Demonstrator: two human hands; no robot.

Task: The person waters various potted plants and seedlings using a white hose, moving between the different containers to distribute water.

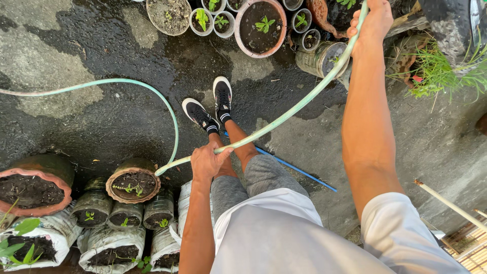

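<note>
I look straight down at my legs and black-and-white shoes [210, 106] on wet concrete. A pale green garden hose [284, 116] runs from the left, loops across the ground and rises diagonally to the upper right. My left hand [207, 161] is closed around the hose near my knee. My right hand [374, 23] is stretched out ahead and grips the hose near its far end, above the pots at the top. The hose's tip is hidden past the frame's edge.
Clay pots and cut plastic bottles with seedlings [261, 25] line the top. More pots [133, 183], bottles and white soil bags [109, 246] sit bottom left. A blue rod [294, 168] lies by my feet. Grass [439, 71] grows at the right; a white pipe [449, 203] lies lower right.
</note>
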